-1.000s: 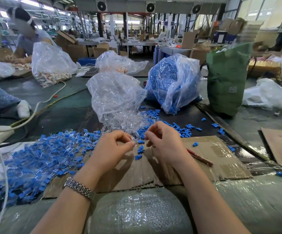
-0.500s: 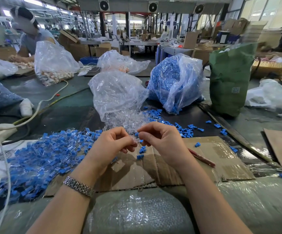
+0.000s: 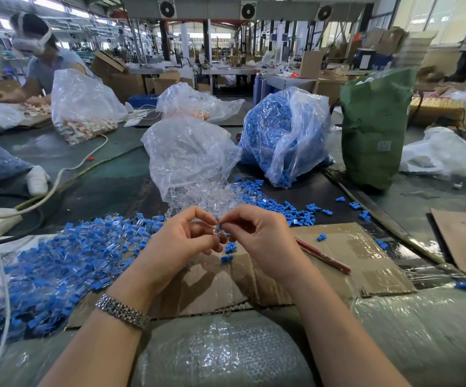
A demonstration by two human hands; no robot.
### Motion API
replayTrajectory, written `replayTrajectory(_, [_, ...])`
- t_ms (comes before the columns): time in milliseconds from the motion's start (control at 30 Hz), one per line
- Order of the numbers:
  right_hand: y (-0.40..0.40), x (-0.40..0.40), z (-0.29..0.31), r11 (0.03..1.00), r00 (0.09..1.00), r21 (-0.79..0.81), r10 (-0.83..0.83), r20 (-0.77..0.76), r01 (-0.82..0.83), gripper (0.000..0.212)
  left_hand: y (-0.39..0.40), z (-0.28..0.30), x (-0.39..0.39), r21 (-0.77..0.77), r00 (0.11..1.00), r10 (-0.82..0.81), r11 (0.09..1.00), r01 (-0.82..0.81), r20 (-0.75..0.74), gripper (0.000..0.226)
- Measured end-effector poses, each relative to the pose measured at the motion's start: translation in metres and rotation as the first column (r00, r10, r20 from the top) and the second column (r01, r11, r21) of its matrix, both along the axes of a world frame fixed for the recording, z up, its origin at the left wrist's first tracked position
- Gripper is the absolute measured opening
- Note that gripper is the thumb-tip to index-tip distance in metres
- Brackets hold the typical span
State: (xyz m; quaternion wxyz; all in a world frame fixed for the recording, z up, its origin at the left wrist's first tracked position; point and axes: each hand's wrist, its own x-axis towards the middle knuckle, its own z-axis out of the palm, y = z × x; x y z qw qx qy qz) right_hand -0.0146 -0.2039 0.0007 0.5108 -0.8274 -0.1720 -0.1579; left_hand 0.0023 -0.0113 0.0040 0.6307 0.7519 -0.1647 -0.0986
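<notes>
Clear plastic, small: one clear piece is pinched between thumb and forefinger of the left hand and held above the cardboard sheet at the near middle of the worktop. One blue cap is pinched by the curled fingertips of the right hand and held against the clear piece; whether it is seated cannot be told. A heap of joined blue-and-clear parts is spread left of the hands. An open clear bag, spilling clear pieces, is set just behind them. A bag of blue caps stands to its right, with loose blue caps scattered in front. A red pencil lies on the cardboard sheet, right of the right hand. A metal watch is worn on the left wrist.
</notes>
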Motion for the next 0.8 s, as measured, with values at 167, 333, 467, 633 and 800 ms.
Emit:
replayTrajectory(167, [-0.001, -0.001, 0.002, 0.998, 1.000, 0.055, -0.001, -0.021, 0.002, 0.010, -0.001, 0.000, -0.001, -0.039, 0.999, -0.021, 0.999, 0.022, 0.034, 0.015])
replayTrajectory(333, [0.001, -0.002, 0.003, 1.000, 1.000, -0.027, -0.010, 0.006, 0.010, 0.014, -0.001, 0.000, -0.002, -0.071, 0.999, 0.000, 0.997, 0.003, 0.044, 0.022])
replayTrajectory(467, [0.001, -0.003, 0.004, 0.994, 0.998, -0.104, -0.016, 0.061, 0.022, 0.014, -0.001, 0.000, -0.003, -0.082, 0.998, 0.013, 0.997, -0.008, 0.065, 0.021])
replayTrajectory(633, [0.003, -0.006, 0.004, 0.982, 0.994, -0.183, -0.024, 0.103, 0.043, 0.019, -0.002, -0.001, -0.002, -0.088, 0.997, 0.044, 0.995, -0.038, 0.064, 0.021])
replayTrajectory(800, [-0.003, -0.008, 0.013, 0.998, 0.999, -0.066, -0.008, -0.037, 0.006, 0.019, 0.000, -0.001, -0.002, -0.101, 0.999, 0.026, 0.995, -0.023, 0.029, 0.023])
